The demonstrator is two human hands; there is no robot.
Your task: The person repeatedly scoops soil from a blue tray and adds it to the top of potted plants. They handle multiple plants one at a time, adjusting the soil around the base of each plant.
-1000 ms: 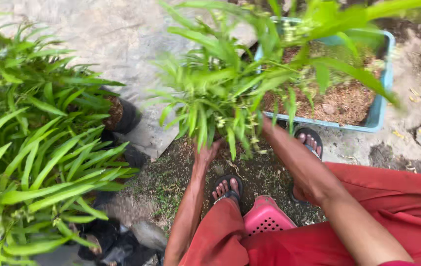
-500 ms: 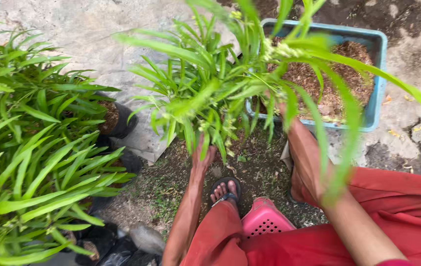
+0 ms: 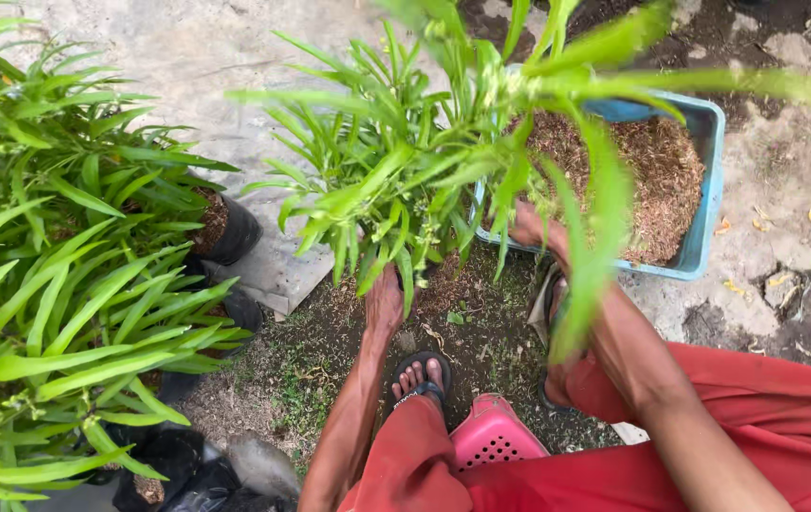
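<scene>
nearest: pink plastic stool (image 3: 491, 438) between red-trousered legs, a sandalled foot (image 3: 420, 376) on the soil just ahead. left hand (image 3: 385, 301) reaches fwd under the leafy green plant (image 3: 396, 180), fingers hidden in the foliage, so can't tell how closed or what it has hold of. right hand (image 3: 531, 228) is at the plant's base by the near rim of the blue tub (image 3: 704, 190) w/ brown husk; grip also hidden. potted plants in black bags (image 3: 230, 228) at left.
</scene>
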